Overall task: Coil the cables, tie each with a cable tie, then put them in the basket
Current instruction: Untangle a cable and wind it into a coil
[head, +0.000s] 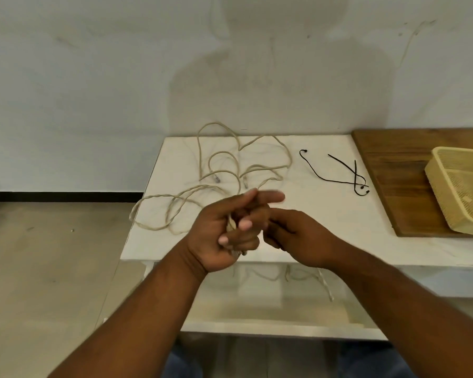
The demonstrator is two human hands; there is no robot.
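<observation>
Checker: Grips, quick.
Tagger: Two hands, dead centre. The left hand (224, 230) has its fingers curled tight round a strand of beige cable (175, 195), index finger sticking out toward 2 o'clock. The right hand (298, 236) is just beside it at 3 o'clock, fingertips curled in against the left's. Cannot tell if it pinches anything, too blurred.
Checker: How many cables?
Tagger: One beige tangle on the white table (325, 214), loops spread from 9 to 12 o'clock of the hands, one loop past the left edge. Two plug ends show. One cable or two, cannot tell. More strand hangs below the front edge at 5 o'clock.
Checker: And the fasteners?
Tagger: Black ties (316, 173) at 1 to 2 o'clock, loose on the table, well apart from the hands. One lies alone and the others cross. Two or three, count unclear.
Checker: Container?
Tagger: One yellow basket (443, 186), 3 o'clock, on a wooden board (388, 165).
</observation>
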